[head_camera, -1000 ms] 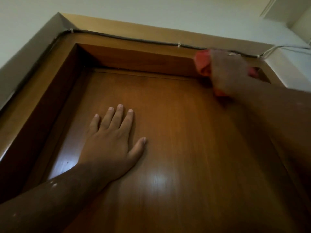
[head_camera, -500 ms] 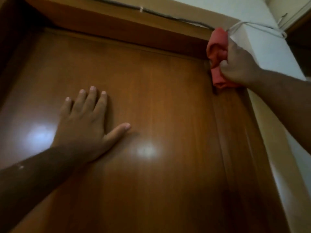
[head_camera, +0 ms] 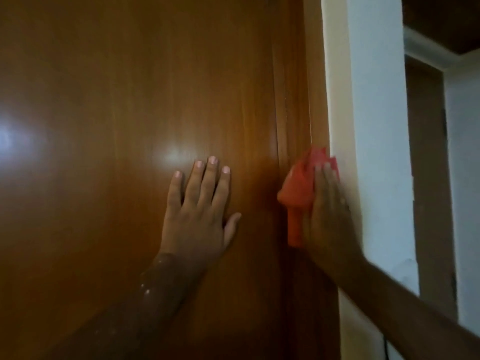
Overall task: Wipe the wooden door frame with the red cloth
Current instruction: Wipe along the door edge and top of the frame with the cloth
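The wooden door frame (head_camera: 294, 81) runs vertically along the right side of the brown door (head_camera: 117, 100). My right hand (head_camera: 328, 211) presses the red cloth (head_camera: 297, 193) flat against the frame's right upright, fingers pointing up; part of the cloth is hidden under the palm. My left hand (head_camera: 198, 211) lies flat on the door panel with its fingers spread, just left of the cloth, holding nothing.
A white wall (head_camera: 376, 126) borders the frame on the right. Beyond it, at the far right, stands another dark doorway (head_camera: 428, 178). Light glares off the glossy door surface.
My right hand has slid the red cloth from the frame's top right corner down the right upright. The view has dropped with it; my left hand stays flat on the door.
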A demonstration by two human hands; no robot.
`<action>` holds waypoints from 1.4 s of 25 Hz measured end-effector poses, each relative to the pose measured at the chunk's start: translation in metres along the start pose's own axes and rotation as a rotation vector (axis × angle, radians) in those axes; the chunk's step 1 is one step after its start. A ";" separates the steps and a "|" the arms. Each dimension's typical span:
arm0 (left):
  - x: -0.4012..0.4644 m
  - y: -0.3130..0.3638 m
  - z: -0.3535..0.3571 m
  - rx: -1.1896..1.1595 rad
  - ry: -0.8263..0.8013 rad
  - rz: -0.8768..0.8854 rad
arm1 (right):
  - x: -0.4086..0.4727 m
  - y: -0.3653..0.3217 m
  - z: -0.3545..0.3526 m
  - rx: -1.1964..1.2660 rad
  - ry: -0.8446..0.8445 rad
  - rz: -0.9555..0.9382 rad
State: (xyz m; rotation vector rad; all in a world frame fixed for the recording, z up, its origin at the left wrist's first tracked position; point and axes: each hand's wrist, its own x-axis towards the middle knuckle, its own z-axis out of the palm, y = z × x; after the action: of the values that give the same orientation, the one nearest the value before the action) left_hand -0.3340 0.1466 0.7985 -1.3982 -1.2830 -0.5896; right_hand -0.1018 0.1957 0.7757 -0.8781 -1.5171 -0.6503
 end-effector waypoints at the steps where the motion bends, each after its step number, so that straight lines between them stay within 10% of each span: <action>1: 0.000 -0.001 0.004 0.005 0.014 0.012 | -0.034 0.001 0.003 0.013 -0.042 0.035; 7: 0.000 0.001 0.012 -0.036 0.070 0.018 | -0.178 -0.001 -0.013 -0.183 -0.470 0.058; 18: -0.110 0.061 0.024 -0.205 -0.030 -0.014 | -0.004 -0.015 0.002 -0.118 -0.028 0.092; 24: -0.141 0.073 0.050 -0.053 -0.036 0.050 | -0.225 0.019 0.030 -0.248 -0.152 0.077; 30: -0.147 0.079 0.056 -0.081 -0.040 -0.003 | -0.463 0.003 0.031 -0.416 -0.771 0.381; 35: -0.147 0.080 0.046 -0.103 -0.044 -0.017 | -0.454 -0.009 0.028 -0.240 -0.532 0.578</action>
State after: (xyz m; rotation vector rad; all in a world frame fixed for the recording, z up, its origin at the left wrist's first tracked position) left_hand -0.3178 0.1492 0.6261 -1.4928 -1.3168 -0.6474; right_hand -0.1208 0.1408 0.3246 -1.6904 -1.5444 -0.1713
